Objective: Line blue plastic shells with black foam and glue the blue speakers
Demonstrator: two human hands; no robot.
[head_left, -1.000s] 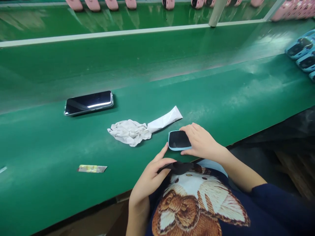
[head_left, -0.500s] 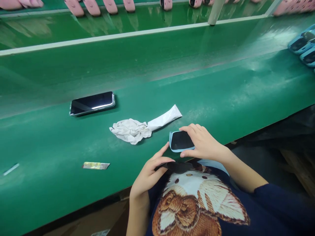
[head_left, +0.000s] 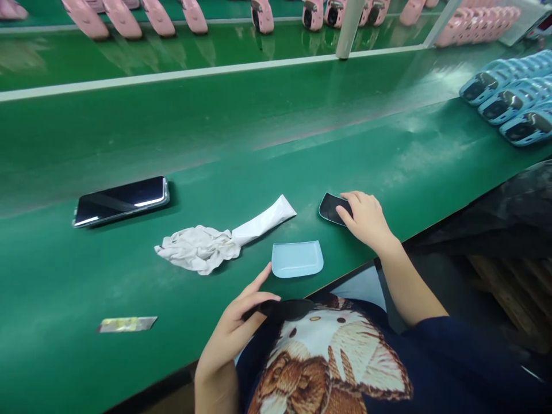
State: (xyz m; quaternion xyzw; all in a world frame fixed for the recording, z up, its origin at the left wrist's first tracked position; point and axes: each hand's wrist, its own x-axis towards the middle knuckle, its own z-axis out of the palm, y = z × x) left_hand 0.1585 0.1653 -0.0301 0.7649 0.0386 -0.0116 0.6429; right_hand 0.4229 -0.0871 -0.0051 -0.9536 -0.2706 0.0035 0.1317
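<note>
My right hand (head_left: 364, 221) is closed on a black panel (head_left: 332, 208) with a thin light-blue edge, low over the bench or resting on it; which one I cannot tell. The fingers cover the panel's right part. To the lower left lies a shallow light-blue shell (head_left: 297, 260), its inside bare. My left hand (head_left: 241, 322) grips a dark elongated piece (head_left: 287, 309) between thumb and fingers, close to the shirt. The index finger of that hand stretches to the shell's left edge and seems to touch it.
Left of the shell lie a white tube (head_left: 265, 221), a crumpled white cloth (head_left: 199, 248), a phone (head_left: 122, 201) and a small blade-like strip (head_left: 128, 324). Blue cases (head_left: 502, 106) stand in rows at the right. Pink cases (head_left: 263, 16) line the raised shelf behind a post (head_left: 350, 29).
My right hand has moved the black panel off the blue shell, away to the right. The shell stays by my left index finger. The whole view has shifted to the right.
</note>
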